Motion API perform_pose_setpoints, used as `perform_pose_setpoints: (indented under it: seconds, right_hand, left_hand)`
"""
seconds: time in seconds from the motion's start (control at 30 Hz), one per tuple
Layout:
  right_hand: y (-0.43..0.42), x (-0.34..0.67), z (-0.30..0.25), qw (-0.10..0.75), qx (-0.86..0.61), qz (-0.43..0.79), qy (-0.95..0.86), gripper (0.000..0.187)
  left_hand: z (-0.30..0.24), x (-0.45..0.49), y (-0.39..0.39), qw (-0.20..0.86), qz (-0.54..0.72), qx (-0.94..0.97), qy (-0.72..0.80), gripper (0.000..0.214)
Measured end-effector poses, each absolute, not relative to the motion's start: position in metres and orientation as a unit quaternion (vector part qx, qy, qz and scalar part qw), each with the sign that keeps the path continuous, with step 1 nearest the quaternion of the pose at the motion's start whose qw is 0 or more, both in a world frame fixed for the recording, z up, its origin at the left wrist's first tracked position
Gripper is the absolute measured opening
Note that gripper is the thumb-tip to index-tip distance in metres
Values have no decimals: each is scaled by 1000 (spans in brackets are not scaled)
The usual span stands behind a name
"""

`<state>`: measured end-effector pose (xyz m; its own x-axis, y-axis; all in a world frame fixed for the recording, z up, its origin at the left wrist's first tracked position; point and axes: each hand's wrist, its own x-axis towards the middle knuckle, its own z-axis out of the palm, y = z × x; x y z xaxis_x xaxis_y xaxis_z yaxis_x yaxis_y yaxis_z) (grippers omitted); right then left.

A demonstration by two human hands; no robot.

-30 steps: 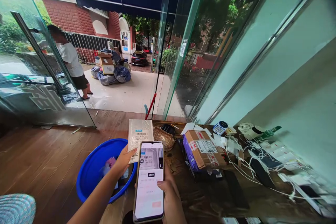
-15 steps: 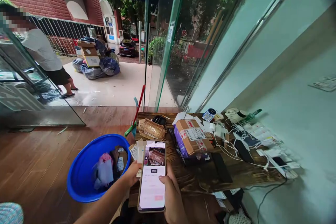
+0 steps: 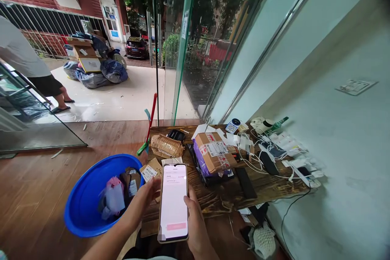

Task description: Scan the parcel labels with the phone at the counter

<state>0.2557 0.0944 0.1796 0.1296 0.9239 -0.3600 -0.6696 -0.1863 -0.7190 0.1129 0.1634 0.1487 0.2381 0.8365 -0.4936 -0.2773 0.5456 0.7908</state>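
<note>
My right hand (image 3: 196, 221) holds a smartphone (image 3: 173, 201) upright in front of me; its screen is lit pale pink. My left hand (image 3: 143, 200) is just left of the phone, fingers curled on a few flat labelled parcels (image 3: 150, 170) at the near left corner of a wooden table (image 3: 268, 190). Part of the parcels is hidden behind the phone. A round blue basin (image 3: 76, 215) stands on the floor to the left, with a pink bag (image 3: 112, 198) and small packets inside.
On the table lie a taped cardboard box (image 3: 211, 152) over a purple bag, a brown wrapped packet (image 3: 166, 146) and tangled white cables with phones (image 3: 274, 152). A red-handled broom (image 3: 150, 118) leans by the glass door. Outside stand a person (image 3: 27, 61) and piled parcels (image 3: 91, 65).
My left hand has lowered the white parcel from in front of the phone down to the table corner. The phone screen went from a scan view to a plain page. My view tilted down.
</note>
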Motion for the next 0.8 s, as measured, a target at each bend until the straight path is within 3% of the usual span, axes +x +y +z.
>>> perform_pose_setpoints:
  seconds: [0.3,0.8]
  right_hand:
    - [98,252,161,604,-502,607,-120,69]
    - [108,230,140,608,-507,596,-135,63]
  left_hand:
    - [213,114,178,630,381,437,516,27]
    - [218,96,193,614,355,500,497,49]
